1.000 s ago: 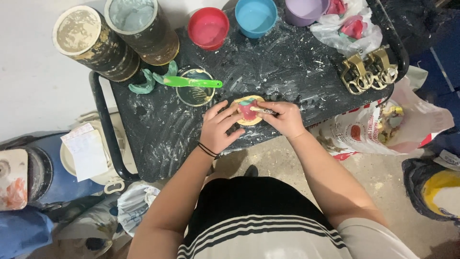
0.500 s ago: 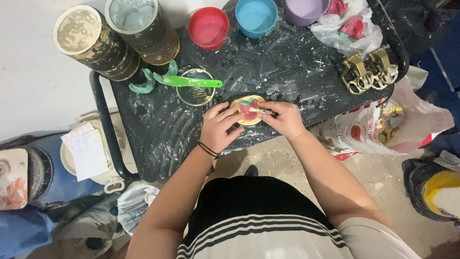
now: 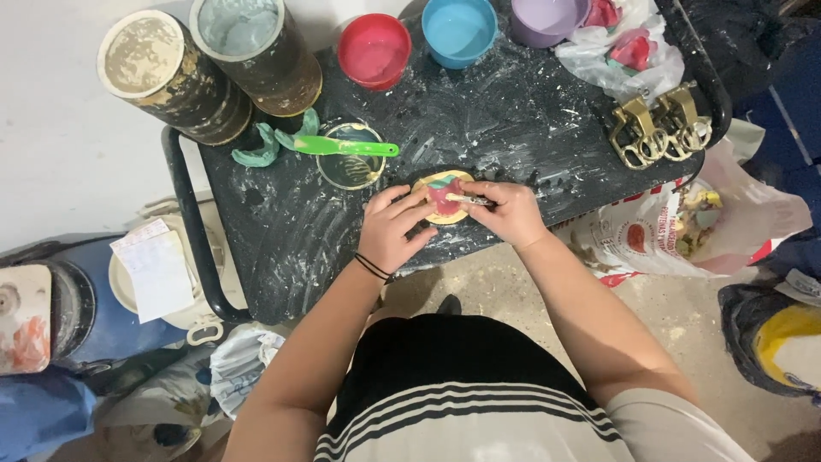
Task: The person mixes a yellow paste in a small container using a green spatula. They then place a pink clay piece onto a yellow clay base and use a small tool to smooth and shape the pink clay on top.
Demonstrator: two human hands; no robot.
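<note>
Left hand (image 3: 395, 229) laid on the near left edge of a small round yellow mould (image 3: 443, 197), fingers spread loosely and curled about its rim, pinning it flat to the black, paint-smeared table (image 3: 530, 120). Right hand (image 3: 510, 212) closed in a pinch round a thin tool (image 3: 469, 200), tip resting on the pink and teal filling inside the mould. Mould placed near the front edge of the table, roughly at its middle, between both hands. Just beyond the left hand, a shallow round dish (image 3: 349, 156) with a green spatula (image 3: 338, 145) lying across it, handle pointing right. Further back, a red bowl (image 3: 374, 50), a blue bowl (image 3: 459, 30) and a lilac bowl (image 3: 547, 17) set in a row along the far edge. Two tall paint-crusted cans (image 3: 209, 64) stood at the far left corner. Brass-coloured metal pieces (image 3: 660, 128) grouped at the right end, well apart from the hands.
</note>
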